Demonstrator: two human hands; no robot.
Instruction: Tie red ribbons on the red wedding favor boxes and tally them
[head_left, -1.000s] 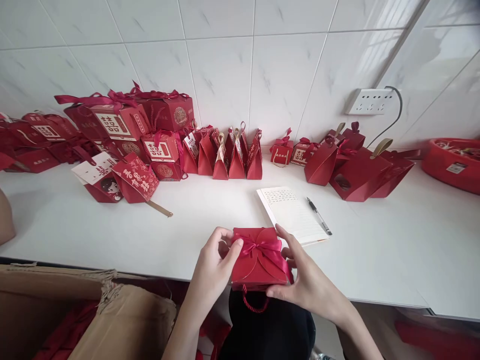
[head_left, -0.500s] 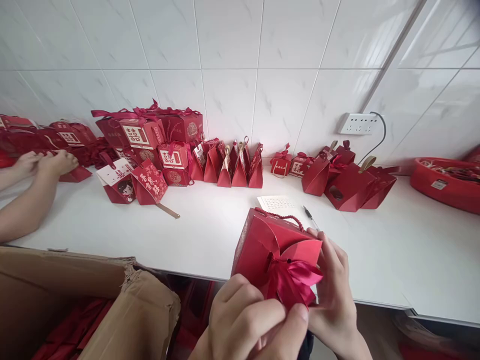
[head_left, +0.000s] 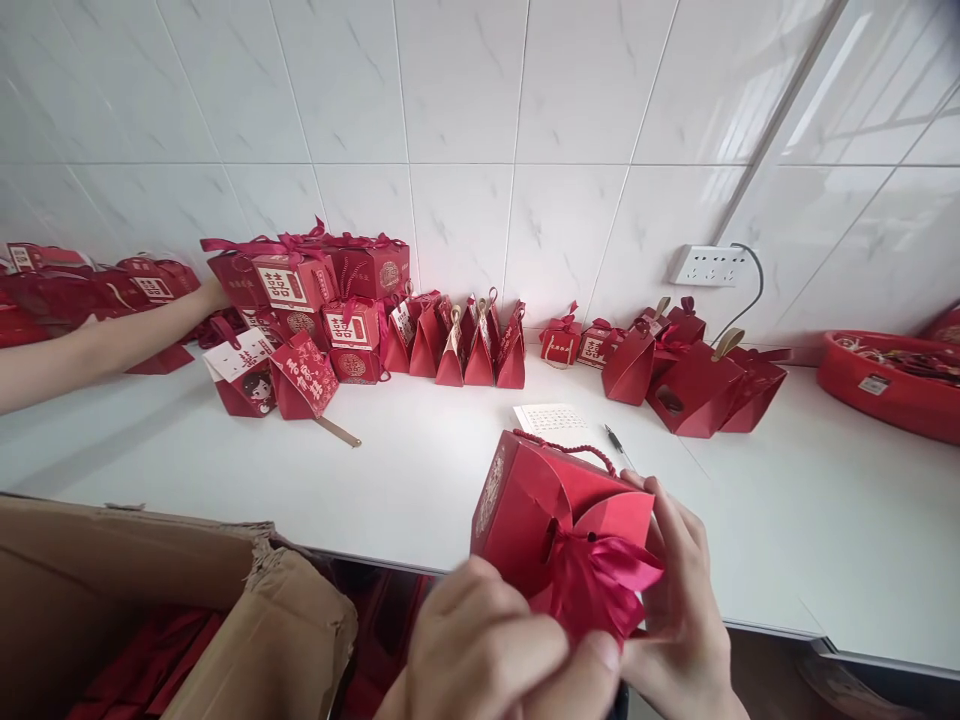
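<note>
A red gift box (head_left: 517, 500) with a twisted cord handle (head_left: 566, 443) is tilted in front of me, over the counter's front edge. Its curved flaps fold together around a dark pink satin ribbon (head_left: 600, 575). My right hand (head_left: 686, 590) grips the box from its right side, fingers along the far edge. At the near side, my left hand (head_left: 495, 640) is closed, its thumb and finger pinched at the lower part of the ribbon. The left fingertips are partly hidden and slightly blurred.
A white counter (head_left: 405, 480) carries stacked red gift boxes (head_left: 292, 285), several small red bags (head_left: 480, 350), a written paper (head_left: 551, 420), a pen (head_left: 616, 442) and a red basin (head_left: 885, 390). A cardboard box (head_left: 262, 630) stands front left. A co-worker's arm (head_left: 112, 335) reaches in.
The co-worker's arm has stretched right, towards the stacked boxes. My hands stay on the box and ribbon, with only a slight shift in view.
</note>
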